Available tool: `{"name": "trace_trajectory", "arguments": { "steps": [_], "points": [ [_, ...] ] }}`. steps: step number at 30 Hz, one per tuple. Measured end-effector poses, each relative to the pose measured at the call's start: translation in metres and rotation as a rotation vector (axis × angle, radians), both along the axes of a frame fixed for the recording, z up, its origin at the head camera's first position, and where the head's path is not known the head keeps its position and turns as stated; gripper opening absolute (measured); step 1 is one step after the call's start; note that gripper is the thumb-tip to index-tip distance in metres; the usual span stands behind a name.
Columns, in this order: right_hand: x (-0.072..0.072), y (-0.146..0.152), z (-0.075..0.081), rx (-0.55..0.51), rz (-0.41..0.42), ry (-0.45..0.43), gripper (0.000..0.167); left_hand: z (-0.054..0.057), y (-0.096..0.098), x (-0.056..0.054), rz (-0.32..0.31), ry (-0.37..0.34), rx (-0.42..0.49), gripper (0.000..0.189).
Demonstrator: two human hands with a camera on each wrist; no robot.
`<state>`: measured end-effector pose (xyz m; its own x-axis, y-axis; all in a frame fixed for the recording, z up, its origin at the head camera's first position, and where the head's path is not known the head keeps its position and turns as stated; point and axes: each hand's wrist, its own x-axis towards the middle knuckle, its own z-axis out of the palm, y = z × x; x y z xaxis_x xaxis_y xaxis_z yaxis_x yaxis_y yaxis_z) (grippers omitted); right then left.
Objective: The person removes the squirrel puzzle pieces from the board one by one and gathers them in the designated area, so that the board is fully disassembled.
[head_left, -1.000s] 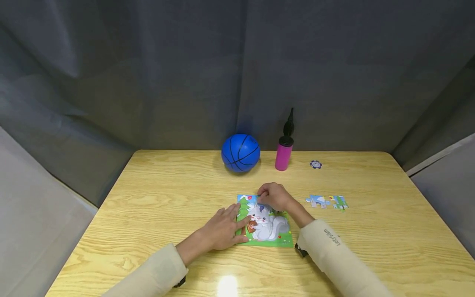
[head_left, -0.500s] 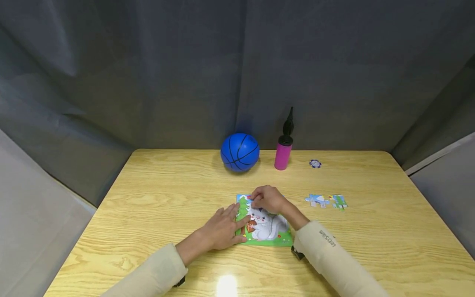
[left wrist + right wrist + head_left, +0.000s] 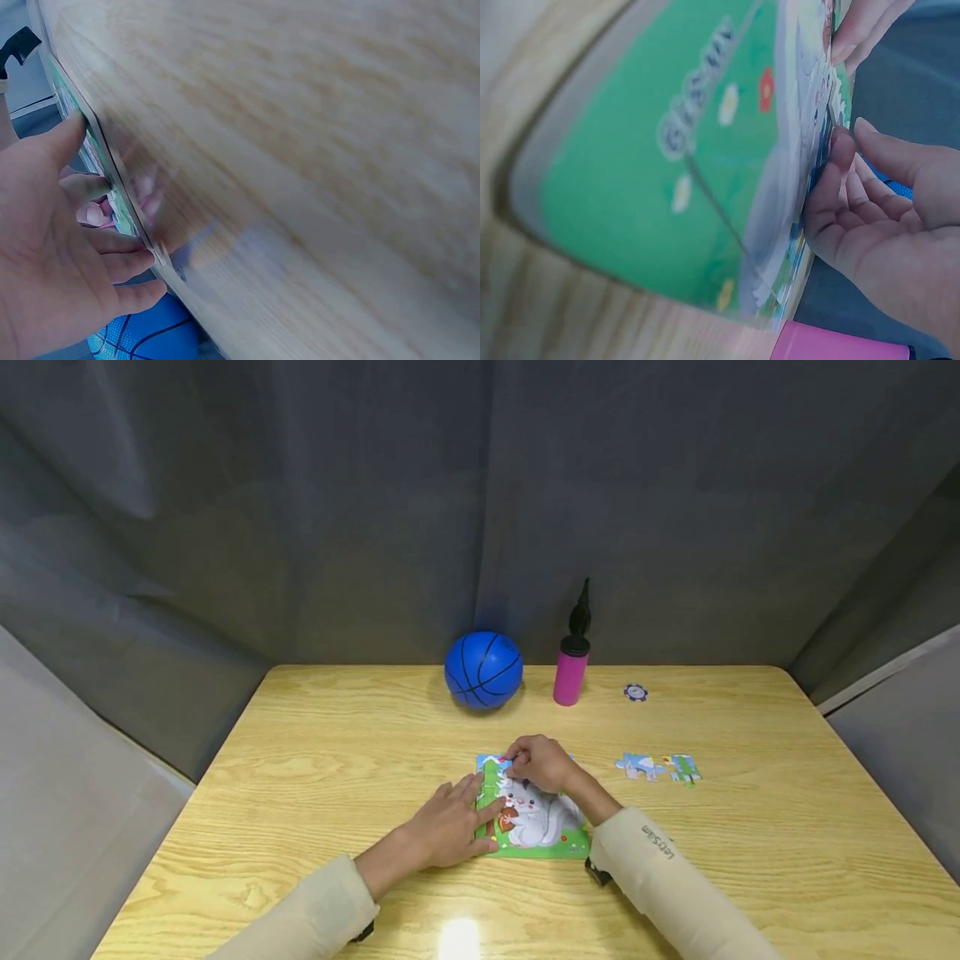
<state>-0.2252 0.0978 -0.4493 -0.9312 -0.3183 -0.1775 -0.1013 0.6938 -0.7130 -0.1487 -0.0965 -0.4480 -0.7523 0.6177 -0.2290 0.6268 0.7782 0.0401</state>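
Observation:
A jigsaw puzzle (image 3: 537,831) of a grey squirrel with an acorn lies on the table, with green grass along its near edge. My left hand (image 3: 450,821) rests flat along its left side, fingers spread over the border; in the left wrist view the left hand (image 3: 71,247) has its thumb and fingertips on the puzzle's edge. At the upper part of the picture, my right hand (image 3: 543,762) pinches a small puzzle piece, mostly hidden under the fingers. In the right wrist view the right hand (image 3: 885,199) has thumb and index finger close together over the puzzle surface.
Loose puzzle pieces (image 3: 640,766) lie right of the puzzle, with a green piece (image 3: 685,768) beside them. Behind stand a blue ball (image 3: 483,670) and a pink hand pump (image 3: 572,677) with a black top. A round purple-and-white disc (image 3: 635,692) lies at the back right.
My right hand has moved a little to the left over the puzzle's upper part, then nearly stopped. The left hand has stayed on the left border.

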Motion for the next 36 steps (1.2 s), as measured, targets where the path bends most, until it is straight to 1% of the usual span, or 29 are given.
{"name": "trace_trajectory", "arguments": {
  "steps": [4, 9, 12, 17, 21, 29, 32, 36],
  "points": [
    [0.0, 0.0, 0.001, -0.009, -0.023, -0.017, 0.013, 0.001, 0.001, 0.001, 0.0, -0.006, 0.003, 0.065],
    [-0.001, 0.001, 0.005, -0.006, -0.032, 0.015, 0.005, 0.001, 0.001, 0.002, -0.003, -0.002, -0.003, 0.065],
    [-0.001, 0.002, 0.006, -0.012, -0.027, 0.029, 0.004, 0.001, 0.001, 0.002, -0.008, 0.003, 0.001, 0.065],
    [0.001, 0.009, 0.013, -0.055, -0.011, 0.05, 0.004, -0.001, 0.001, 0.002, -0.014, -0.002, 0.019, 0.065],
    [0.001, 0.019, 0.016, -0.083, 0.002, 0.06, 0.003, -0.002, 0.001, 0.001, -0.025, 0.007, 0.016, 0.065],
    [-0.002, 0.044, 0.017, -0.083, -0.008, 0.052, 0.006, -0.001, 0.001, 0.0, -0.039, 0.006, 0.01, 0.066],
    [-0.002, 0.053, 0.018, -0.093, -0.009, 0.051, 0.007, -0.002, 0.0, 0.0, -0.038, 0.003, 0.019, 0.066],
    [-0.004, 0.066, 0.021, -0.08, -0.023, 0.054, 0.006, -0.003, -0.001, 0.001, -0.039, 0.001, 0.035, 0.066]
  ]
}}
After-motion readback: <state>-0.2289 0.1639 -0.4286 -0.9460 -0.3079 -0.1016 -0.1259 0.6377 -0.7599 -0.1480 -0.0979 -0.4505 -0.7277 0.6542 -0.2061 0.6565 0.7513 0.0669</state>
